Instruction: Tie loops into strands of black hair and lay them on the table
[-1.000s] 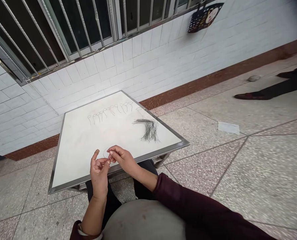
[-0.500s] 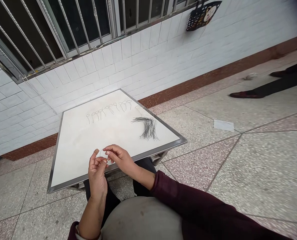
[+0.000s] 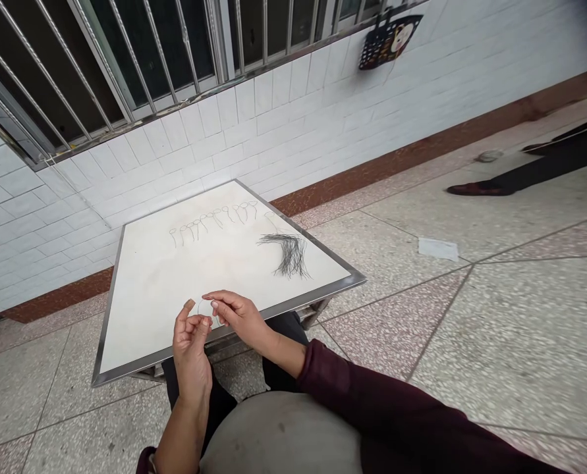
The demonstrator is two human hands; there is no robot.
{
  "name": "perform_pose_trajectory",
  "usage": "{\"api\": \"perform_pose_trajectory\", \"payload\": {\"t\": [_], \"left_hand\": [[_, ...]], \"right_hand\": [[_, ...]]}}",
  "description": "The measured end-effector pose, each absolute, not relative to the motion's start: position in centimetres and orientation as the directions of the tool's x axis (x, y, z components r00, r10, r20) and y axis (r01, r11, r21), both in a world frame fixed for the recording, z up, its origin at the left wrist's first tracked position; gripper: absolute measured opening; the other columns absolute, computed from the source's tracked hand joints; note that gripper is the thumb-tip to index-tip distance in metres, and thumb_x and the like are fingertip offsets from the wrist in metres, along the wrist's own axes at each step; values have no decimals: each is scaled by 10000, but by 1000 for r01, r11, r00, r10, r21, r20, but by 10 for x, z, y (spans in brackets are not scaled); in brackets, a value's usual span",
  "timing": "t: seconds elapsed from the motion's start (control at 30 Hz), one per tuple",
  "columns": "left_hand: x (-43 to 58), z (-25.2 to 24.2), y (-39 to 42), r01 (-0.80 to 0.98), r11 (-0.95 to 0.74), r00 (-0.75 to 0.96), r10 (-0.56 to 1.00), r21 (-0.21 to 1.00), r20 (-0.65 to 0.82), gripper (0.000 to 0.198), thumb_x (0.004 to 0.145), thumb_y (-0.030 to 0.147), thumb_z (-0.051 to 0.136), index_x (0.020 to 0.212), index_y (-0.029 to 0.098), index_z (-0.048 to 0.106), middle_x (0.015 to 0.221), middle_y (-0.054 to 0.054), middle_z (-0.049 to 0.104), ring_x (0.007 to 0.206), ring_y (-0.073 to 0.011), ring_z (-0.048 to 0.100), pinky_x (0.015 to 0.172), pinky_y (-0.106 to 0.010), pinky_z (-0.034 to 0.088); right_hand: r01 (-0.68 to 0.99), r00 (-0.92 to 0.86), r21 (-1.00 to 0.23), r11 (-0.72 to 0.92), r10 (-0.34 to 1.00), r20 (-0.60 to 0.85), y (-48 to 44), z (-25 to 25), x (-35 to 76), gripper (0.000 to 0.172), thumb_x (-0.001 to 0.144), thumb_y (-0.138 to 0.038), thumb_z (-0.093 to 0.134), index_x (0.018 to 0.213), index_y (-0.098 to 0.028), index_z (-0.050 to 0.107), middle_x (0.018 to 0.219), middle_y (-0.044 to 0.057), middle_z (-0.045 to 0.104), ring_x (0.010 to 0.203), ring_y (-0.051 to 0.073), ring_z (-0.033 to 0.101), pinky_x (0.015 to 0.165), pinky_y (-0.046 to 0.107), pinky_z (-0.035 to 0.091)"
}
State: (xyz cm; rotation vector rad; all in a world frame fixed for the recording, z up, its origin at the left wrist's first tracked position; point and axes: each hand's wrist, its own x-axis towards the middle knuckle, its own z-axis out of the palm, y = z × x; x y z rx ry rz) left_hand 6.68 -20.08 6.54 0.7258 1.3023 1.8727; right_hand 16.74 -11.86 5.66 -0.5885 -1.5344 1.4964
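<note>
Over the near edge of a white table (image 3: 149,296), my left hand (image 3: 193,339) pinches a thin dark wire (image 3: 199,307) between thumb and fingers, its index finger raised. The wire bends in an arc up toward my right hand (image 3: 238,316), whose thumb and fingers are close together at the wire's other side; its exact contact is too small to tell. A row of several looped wires (image 3: 214,220) lies across the far part of the tabletop. A loose bundle of dark straight wires (image 3: 290,253) rests on the table's right side.
Beyond the table stands a white tiled wall (image 3: 293,118) with a barred window (image 3: 139,59) and a hanging dotted bag (image 3: 389,43). On the floor at right lies a white sheet (image 3: 438,249). A person's leg and shoe (image 3: 481,188) are at the far right.
The fingers of my right hand have shifted slightly at the wire, and the index finger is more stretched out. The whole view has moved a little.
</note>
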Motion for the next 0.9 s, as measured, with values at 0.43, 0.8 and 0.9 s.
{"api": "perform_pose_trajectory", "payload": {"t": [0.43,0.8,0.9], "left_hand": [[52,80,-213,-409,-195,-308,949,891,67,520,810,279,675,1308,249,529,710,27,468,636,-98,457,644,-223,402],[34,80,-226,-441,64,-120,984,895,-129,528,785,260,694,1297,246,565,703,29,411,583,-80,362,564,-216,315],[25,80,-230,-322,107,-94,985,941,-144,514,813,282,667,1314,246,560,704,23,425,592,-88,365,573,-225,302]], "right_hand": [[-82,-575,-839,537,663,481,-103,57,183,295,977,-345,414,1104,-230,654,968,51,643,708,123,551,716,283,472],[-14,-700,-665,747,467,540,-86,57,206,318,985,-319,373,1053,-235,672,819,51,609,758,158,549,686,264,434],[-4,-720,-625,781,431,543,-85,60,208,333,985,-285,355,1033,-243,682,785,48,597,756,161,546,674,258,422]]}}
